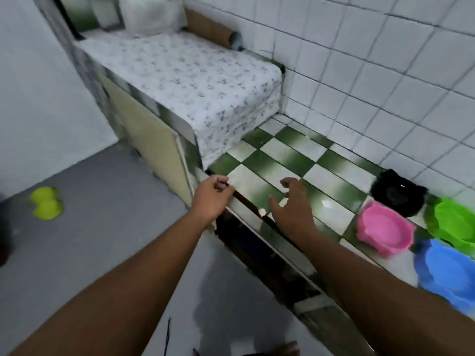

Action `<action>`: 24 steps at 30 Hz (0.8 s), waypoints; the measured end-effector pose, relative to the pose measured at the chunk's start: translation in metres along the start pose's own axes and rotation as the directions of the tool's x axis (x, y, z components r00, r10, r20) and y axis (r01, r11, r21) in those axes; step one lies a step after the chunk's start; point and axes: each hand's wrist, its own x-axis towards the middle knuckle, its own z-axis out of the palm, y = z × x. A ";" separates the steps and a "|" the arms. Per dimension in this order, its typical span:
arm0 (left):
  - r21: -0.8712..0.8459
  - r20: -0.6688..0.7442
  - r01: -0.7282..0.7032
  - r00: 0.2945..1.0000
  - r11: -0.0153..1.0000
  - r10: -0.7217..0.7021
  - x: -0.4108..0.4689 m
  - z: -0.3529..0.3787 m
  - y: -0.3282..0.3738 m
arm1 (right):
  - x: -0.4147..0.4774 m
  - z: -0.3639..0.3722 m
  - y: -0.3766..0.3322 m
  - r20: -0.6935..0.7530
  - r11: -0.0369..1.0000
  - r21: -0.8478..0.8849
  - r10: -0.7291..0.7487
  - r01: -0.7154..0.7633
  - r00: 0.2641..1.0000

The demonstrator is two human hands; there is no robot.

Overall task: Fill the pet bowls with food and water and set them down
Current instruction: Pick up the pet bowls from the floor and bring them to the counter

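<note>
Several pet bowls stand on the green-and-white tiled counter [267,155] at the right: a pink bowl [384,228], a black bowl [398,192], a green bowl [453,220] and a blue bowl [448,272]. The pink bowl looks empty; the others are blurred. A yellow-green double bowl [46,202] lies on the grey floor at the left. My left hand [213,195] hovers at the counter's front edge, its fingers loosely curled and holding nothing. My right hand [290,204] is above the counter, left of the pink bowl, with its fingers bent and spread, holding nothing.
A raised block under a flowered cloth [190,80] fills the counter's left end, with a white bag [151,15] behind it. White tiled wall [372,73] runs along the back. Below the counter is a dark open space [257,253]. Grey floor [102,240] lies to the left.
</note>
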 end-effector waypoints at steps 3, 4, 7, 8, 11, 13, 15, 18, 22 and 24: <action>-0.021 -0.138 0.062 0.988 0.998 -0.064 -0.004 -0.099 -0.044 | -0.004 0.072 -0.067 0.144 0.996 0.045 -0.081 0.075 0.986; -0.024 -0.188 0.083 0.978 0.996 -0.086 -0.006 -0.132 -0.058 | -0.006 0.097 -0.089 0.195 0.993 0.056 -0.110 0.101 0.975; -0.090 -0.337 0.131 0.929 0.987 -0.154 -0.011 -0.224 -0.098 | -0.013 0.169 -0.152 0.317 0.984 0.140 -0.153 0.114 0.936; -0.112 -0.379 0.141 0.909 0.984 -0.174 -0.012 -0.248 -0.110 | -0.015 0.189 -0.170 0.353 0.982 0.155 -0.155 0.105 0.923; -0.180 -0.495 0.165 0.836 0.970 -0.235 -0.015 -0.311 -0.144 | -0.013 0.243 -0.218 0.471 0.976 0.186 -0.193 0.117 0.861; -0.247 -0.548 0.190 0.781 0.950 -0.298 -0.014 -0.344 -0.165 | -0.005 0.277 -0.244 0.525 0.973 0.183 -0.215 0.137 0.823; -0.319 -0.581 0.210 0.727 0.924 -0.366 -0.009 -0.372 -0.186 | 0.006 0.312 -0.269 0.560 0.968 0.190 -0.245 0.165 0.792; -0.398 -0.627 0.221 0.643 0.890 -0.440 0.010 -0.405 -0.218 | 0.031 0.371 -0.300 0.615 0.957 0.211 -0.289 0.199 0.734; -0.471 -0.669 0.224 0.540 0.853 -0.511 0.055 -0.443 -0.245 | 0.077 0.449 -0.334 0.688 0.954 0.237 -0.300 0.187 0.661; -0.503 -0.683 0.227 0.487 0.834 -0.544 0.081 -0.459 -0.256 | 0.104 0.487 -0.351 0.711 0.954 0.228 -0.299 0.194 0.636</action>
